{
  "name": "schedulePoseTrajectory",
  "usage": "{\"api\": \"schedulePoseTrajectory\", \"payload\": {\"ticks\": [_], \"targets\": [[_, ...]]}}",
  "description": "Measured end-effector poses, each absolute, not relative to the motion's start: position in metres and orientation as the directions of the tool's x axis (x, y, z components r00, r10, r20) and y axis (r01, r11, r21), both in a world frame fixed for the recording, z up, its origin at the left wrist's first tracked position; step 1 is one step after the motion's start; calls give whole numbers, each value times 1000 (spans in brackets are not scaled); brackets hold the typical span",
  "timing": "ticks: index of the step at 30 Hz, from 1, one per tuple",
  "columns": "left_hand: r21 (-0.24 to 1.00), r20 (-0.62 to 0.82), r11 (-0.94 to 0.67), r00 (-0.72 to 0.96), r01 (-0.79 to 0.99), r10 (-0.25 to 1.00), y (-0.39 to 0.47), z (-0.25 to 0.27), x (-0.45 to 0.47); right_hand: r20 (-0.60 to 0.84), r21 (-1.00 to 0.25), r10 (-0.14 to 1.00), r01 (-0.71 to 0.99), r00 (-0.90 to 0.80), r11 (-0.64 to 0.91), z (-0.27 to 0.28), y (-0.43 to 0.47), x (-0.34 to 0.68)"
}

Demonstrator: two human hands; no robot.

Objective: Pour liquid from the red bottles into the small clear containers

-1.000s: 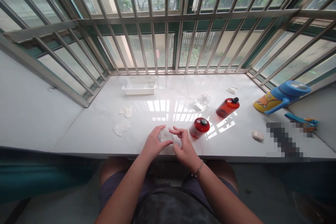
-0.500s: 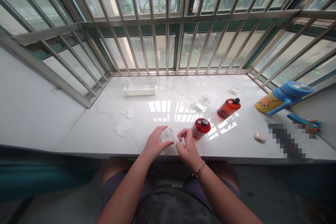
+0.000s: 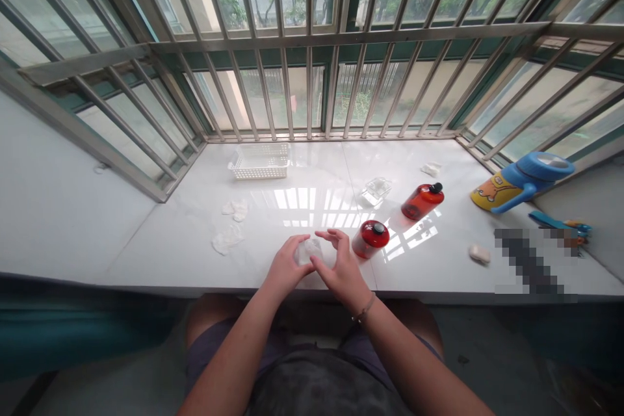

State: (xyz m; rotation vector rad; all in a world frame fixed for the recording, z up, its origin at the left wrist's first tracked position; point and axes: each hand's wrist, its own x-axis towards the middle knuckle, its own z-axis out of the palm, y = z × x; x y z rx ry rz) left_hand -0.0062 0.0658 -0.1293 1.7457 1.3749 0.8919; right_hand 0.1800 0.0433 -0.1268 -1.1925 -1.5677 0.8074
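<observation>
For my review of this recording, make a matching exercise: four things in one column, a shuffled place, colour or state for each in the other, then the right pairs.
Things:
1. Left hand
2. Basket
3. Large flask
4. Nearer capped bottle

Descriptions:
A. Blue and yellow, toward the right end of the counter
B. Red, just beside the right hand
C. Fingers around a small clear container
D. White, at the back left, by the window bars

Pairs: 1-C; 2-D; 3-A; 4-B

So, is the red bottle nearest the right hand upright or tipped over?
Upright: the red bottle stands on the white counter, its dark cap uppermost, just beside the right hand.
</observation>
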Motion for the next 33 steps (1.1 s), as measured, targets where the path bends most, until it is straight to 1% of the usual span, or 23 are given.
{"api": "schedulePoseTrajectory", "payload": {"ticks": [2, 4, 8, 11, 16, 19, 22, 24, 25, 27, 28, 30, 33], "targets": [[866, 96, -177, 191, 467, 977, 66, -129, -6, 259, -911, 961, 307, -97, 277, -126, 48, 176], [865, 100, -180, 189, 469, 977, 66, -129, -5, 234, -911, 969, 328, -82, 248, -127, 52, 173], [857, 92, -166, 172, 487, 981, 66, -129, -3, 277, -883, 961, 393, -4, 256, -130, 59, 172], [858, 100, -168, 161, 486, 982, 66, -130, -3, 307, -864, 952, 422, 8, 276, -131, 63, 171], [862, 126, -188, 161, 471, 979, 66, -134, 1, 316, -851, 949, 445, 9, 279, -128, 60, 170], [861, 137, -212, 190, 462, 972, 69, -136, 6, 401, -777, 914, 504, -64, 376, -113, 47, 181], [864, 117, -205, 213, 461, 970, 74, -137, 13, 550, -626, 828, 600, -114, 499, -94, 33, 204], [864, 106, -198, 218, 463, 970, 79, -137, 17, 622, -511, 779, 709, -85, 486, -85, 32, 222], [864, 102, -197, 222, 464, 970, 82, -137, 19, 630, -464, 774, 767, -65, 443, -83, 33, 232], [863, 101, -200, 228, 464, 968, 89, -137, 25, 590, -401, 806, 853, -39, 334, -83, 42, 251], [862, 103, -203, 232, 464, 967, 92, -137, 29, 551, -389, 834, 873, -36, 295, -85, 47, 261], [861, 107, -214, 246, 462, 963, 100, -137, 38, 481, -394, 875, 879, -53, 269, -92, 57, 281], [860, 113, -233, 276, 454, 954, 112, -137, 56, 466, -393, 884, 885, -45, 252, -102, 65, 314]]}}
